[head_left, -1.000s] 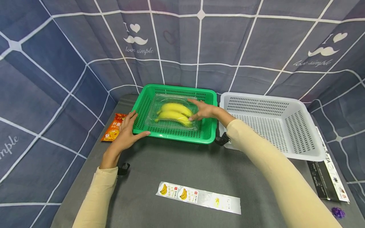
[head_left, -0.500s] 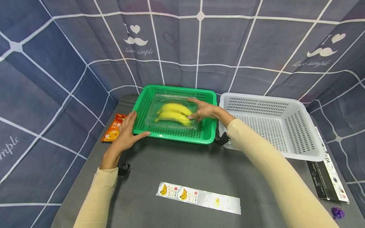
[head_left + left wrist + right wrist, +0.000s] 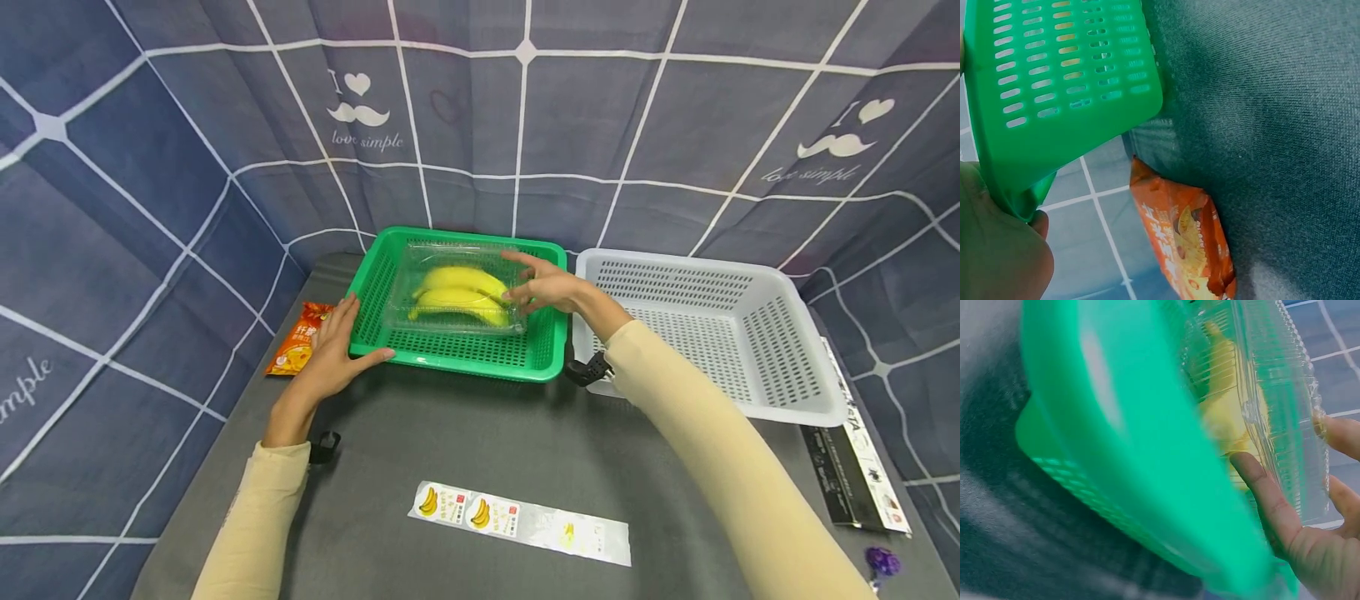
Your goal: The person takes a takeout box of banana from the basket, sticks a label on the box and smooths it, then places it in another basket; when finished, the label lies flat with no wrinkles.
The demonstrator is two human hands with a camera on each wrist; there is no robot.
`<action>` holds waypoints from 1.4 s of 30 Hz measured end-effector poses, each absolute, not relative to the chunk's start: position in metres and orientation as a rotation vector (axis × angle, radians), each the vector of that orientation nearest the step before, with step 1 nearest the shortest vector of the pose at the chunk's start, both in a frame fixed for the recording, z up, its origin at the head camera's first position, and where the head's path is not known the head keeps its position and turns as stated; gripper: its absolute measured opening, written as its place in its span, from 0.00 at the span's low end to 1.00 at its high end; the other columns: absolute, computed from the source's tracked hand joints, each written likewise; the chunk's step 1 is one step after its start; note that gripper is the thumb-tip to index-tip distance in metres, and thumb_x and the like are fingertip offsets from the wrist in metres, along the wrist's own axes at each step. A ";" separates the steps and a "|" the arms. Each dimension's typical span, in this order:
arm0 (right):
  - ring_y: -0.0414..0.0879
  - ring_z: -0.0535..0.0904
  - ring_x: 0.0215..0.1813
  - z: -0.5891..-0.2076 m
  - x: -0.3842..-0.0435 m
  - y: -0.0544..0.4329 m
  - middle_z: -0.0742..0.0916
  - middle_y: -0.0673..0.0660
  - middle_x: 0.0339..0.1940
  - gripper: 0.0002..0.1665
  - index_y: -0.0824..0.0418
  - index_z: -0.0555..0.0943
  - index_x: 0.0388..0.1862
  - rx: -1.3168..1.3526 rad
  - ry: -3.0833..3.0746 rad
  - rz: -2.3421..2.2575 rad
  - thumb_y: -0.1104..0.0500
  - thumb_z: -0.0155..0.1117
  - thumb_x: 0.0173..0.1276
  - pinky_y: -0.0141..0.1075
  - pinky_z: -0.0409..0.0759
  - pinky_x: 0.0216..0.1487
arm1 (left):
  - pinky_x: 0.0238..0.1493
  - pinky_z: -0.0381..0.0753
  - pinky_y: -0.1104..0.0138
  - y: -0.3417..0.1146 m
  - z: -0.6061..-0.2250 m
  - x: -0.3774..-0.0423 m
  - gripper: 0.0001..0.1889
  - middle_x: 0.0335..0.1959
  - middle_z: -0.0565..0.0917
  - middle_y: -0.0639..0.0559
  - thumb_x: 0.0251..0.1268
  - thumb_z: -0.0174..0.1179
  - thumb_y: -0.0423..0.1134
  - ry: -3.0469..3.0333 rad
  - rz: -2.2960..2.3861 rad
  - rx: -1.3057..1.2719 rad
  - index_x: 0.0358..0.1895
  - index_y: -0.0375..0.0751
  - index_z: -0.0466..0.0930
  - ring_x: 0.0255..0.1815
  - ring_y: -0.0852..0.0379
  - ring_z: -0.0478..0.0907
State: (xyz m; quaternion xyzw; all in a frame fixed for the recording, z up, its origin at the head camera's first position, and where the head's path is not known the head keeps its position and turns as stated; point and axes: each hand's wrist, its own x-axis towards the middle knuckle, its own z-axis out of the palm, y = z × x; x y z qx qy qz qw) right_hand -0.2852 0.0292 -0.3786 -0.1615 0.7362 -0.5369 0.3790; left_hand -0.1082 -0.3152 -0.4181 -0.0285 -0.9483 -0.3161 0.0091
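Observation:
Inside the green basket [image 3: 459, 362] lies a clear plastic container [image 3: 420, 257] with bananas [image 3: 453, 300] in it. My right hand [image 3: 551, 287] grips the container's right end. In the right wrist view the thumb [image 3: 1263, 484] presses the near side and fingertips reach the crimped far rim; the basket's wall fills much of the foreground. My left hand [image 3: 330, 354] rests against the basket's front left corner, thumb along the front rim and fingers fairly straight along the left side. The left wrist view shows that corner [image 3: 1072, 144] up close.
An orange snack bag [image 3: 302, 340] lies left of the basket. A white basket [image 3: 795, 414] stands to the right, beside a black-and-white box [image 3: 855, 475]. A strip of banana stickers [image 3: 521, 521] lies in front; a small purple item [image 3: 883, 562] sits at lower right.
The container with the bananas has shifted slightly up and to the right with my right hand, and its bananas look blurred. The left hand stays at the basket corner.

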 end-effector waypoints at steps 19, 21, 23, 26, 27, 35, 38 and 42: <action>0.61 0.80 0.52 -0.336 -0.244 0.099 0.59 0.65 0.71 0.49 0.39 0.52 0.79 -0.473 1.975 -1.491 0.68 0.63 0.68 0.47 0.84 0.50 | 0.67 0.35 0.30 -0.314 -0.420 -0.110 0.55 0.81 0.37 0.42 0.61 0.65 0.58 -2.982 -0.970 -0.077 0.80 0.40 0.38 0.79 0.34 0.33; 0.60 0.80 0.52 -0.334 -0.236 0.106 0.59 0.64 0.71 0.50 0.39 0.53 0.79 -0.488 1.980 -1.501 0.68 0.63 0.67 0.47 0.84 0.50 | 0.67 0.35 0.30 -0.314 -0.421 -0.110 0.55 0.81 0.37 0.43 0.61 0.65 0.58 -2.981 -0.973 -0.075 0.80 0.40 0.37 0.79 0.34 0.33; 0.59 0.80 0.52 -0.332 -0.226 0.112 0.59 0.63 0.71 0.50 0.38 0.53 0.79 -0.498 1.994 -1.507 0.67 0.65 0.66 0.47 0.84 0.49 | 0.66 0.34 0.29 -0.314 -0.422 -0.111 0.55 0.81 0.36 0.43 0.62 0.65 0.57 -2.978 -0.984 -0.076 0.80 0.40 0.37 0.79 0.34 0.33; 0.57 0.81 0.50 -0.331 -0.210 0.123 0.59 0.64 0.72 0.51 0.38 0.54 0.79 -0.513 2.010 -1.511 0.65 0.67 0.65 0.47 0.84 0.48 | 0.66 0.32 0.29 -0.313 -0.422 -0.111 0.55 0.81 0.35 0.44 0.62 0.64 0.57 -2.971 -1.005 -0.080 0.80 0.41 0.36 0.80 0.35 0.31; 0.56 0.82 0.50 -0.331 -0.204 0.127 0.59 0.64 0.72 0.50 0.38 0.54 0.79 -0.512 2.014 -1.508 0.65 0.67 0.65 0.47 0.84 0.47 | 0.66 0.32 0.29 -0.312 -0.421 -0.111 0.55 0.81 0.35 0.44 0.62 0.64 0.57 -2.971 -1.006 -0.084 0.80 0.41 0.36 0.80 0.35 0.31; 0.53 0.83 0.44 -0.336 -0.157 0.155 0.62 0.66 0.71 0.49 0.43 0.54 0.80 -0.559 2.050 -1.522 0.63 0.67 0.65 0.46 0.84 0.46 | 0.67 0.34 0.30 -0.312 -0.422 -0.111 0.54 0.81 0.36 0.43 0.62 0.64 0.57 -2.954 -1.006 -0.102 0.80 0.40 0.37 0.79 0.34 0.32; 0.47 0.82 0.41 -0.340 -0.142 0.162 0.63 0.65 0.70 0.50 0.44 0.54 0.80 -0.561 2.069 -1.529 0.63 0.67 0.65 0.45 0.84 0.43 | 0.67 0.34 0.31 -0.313 -0.423 -0.112 0.54 0.81 0.37 0.43 0.62 0.64 0.56 -2.946 -1.003 -0.103 0.80 0.40 0.37 0.79 0.34 0.33; 0.42 0.79 0.36 -0.346 -0.116 0.172 0.63 0.64 0.71 0.49 0.47 0.54 0.80 -0.599 2.107 -1.520 0.63 0.68 0.65 0.38 0.82 0.36 | 0.66 0.34 0.30 -0.311 -0.423 -0.112 0.54 0.81 0.37 0.43 0.63 0.64 0.55 -2.943 -1.011 -0.115 0.80 0.40 0.37 0.79 0.34 0.32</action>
